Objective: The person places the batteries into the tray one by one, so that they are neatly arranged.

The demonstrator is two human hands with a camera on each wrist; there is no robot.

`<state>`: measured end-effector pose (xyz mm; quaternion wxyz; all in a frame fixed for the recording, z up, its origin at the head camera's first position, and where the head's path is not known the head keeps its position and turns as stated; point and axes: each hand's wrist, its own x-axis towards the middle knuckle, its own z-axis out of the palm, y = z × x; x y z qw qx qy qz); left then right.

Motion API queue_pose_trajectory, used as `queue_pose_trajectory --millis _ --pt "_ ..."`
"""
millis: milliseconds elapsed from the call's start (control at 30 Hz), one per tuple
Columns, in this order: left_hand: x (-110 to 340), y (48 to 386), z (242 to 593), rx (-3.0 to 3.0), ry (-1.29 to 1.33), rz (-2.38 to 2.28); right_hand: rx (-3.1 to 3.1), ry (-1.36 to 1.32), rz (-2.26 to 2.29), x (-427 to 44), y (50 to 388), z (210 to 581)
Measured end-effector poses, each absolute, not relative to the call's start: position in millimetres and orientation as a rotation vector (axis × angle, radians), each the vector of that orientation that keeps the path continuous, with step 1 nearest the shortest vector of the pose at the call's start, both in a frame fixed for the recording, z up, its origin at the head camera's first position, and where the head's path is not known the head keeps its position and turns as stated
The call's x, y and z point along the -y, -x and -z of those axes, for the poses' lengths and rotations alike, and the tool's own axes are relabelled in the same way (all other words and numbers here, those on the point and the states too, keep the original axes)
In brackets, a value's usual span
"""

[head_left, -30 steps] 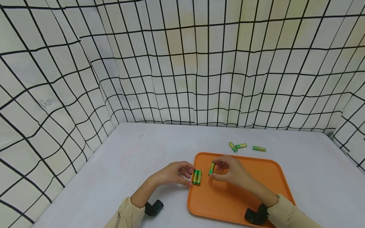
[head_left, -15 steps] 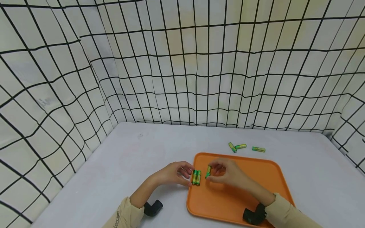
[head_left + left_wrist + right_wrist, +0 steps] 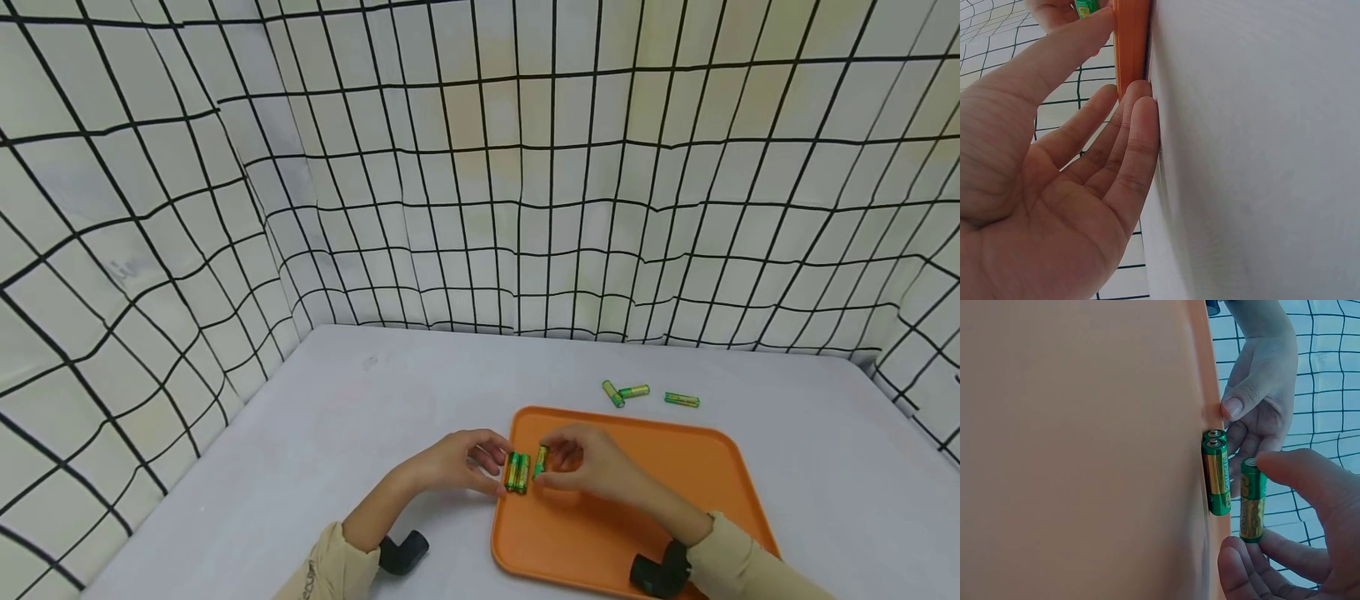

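Note:
My right hand (image 3: 596,462) pinches a green and gold battery (image 3: 1252,500) by its two ends between thumb and fingers, just above the tray. Two matching batteries (image 3: 517,472) lie side by side along the left edge of the orange tray (image 3: 585,542). The held one is a short gap to their right, nearly parallel to them. At that same edge, my left hand (image 3: 465,462) has its thumb on the rim, close to the pair. In the left wrist view its fingers (image 3: 1138,144) extend loosely against the tray's outer side.
Behind the tray on the white table (image 3: 405,392) lie three more batteries: a slanted one (image 3: 612,393), another touching or nearly touching it (image 3: 634,391), and a separate one (image 3: 682,400) to the right. A white wall with a black grid (image 3: 525,208) surrounds the table.
My right hand has carried its battery leftward and slightly nearer, closing on the pair at the tray's left edge. My left hand stays at the rim.

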<state>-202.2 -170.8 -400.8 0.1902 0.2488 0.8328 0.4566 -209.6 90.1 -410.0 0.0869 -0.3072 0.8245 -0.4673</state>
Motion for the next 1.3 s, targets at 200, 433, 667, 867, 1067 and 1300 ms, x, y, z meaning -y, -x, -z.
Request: queue_pose_trajectory --millis 200,433,667,867,1067,1300 --pt "169.6 203.2 401.8 -2.33 -0.695 -1.283 -2.454 0.928 1.356 -88.3 211.4 410.9" --pt "168.4 203.6 402.3 -2.335 -0.695 -1.277 -2.499 0.969 1.26 -84.2 211.8 409.6" --pt "169.4 202.5 399.9 -2.332 -0.706 -1.285 -2.528 0.945 1.186 -80.1 211.7 409.3" --pt "169.2 202.0 400.1 -2.33 -0.689 -1.284 -2.532 0.947 1.161 -78.3 211.0 411.6" --pt "170.3 201.4 399.7 -2.33 -0.681 -1.284 -2.536 0.951 1.15 -77.1 210.9 411.8" --pt "171.8 201.0 399.4 -2.325 -0.688 -1.291 -2.527 0.98 1.15 -76.3 212.6 412.4"
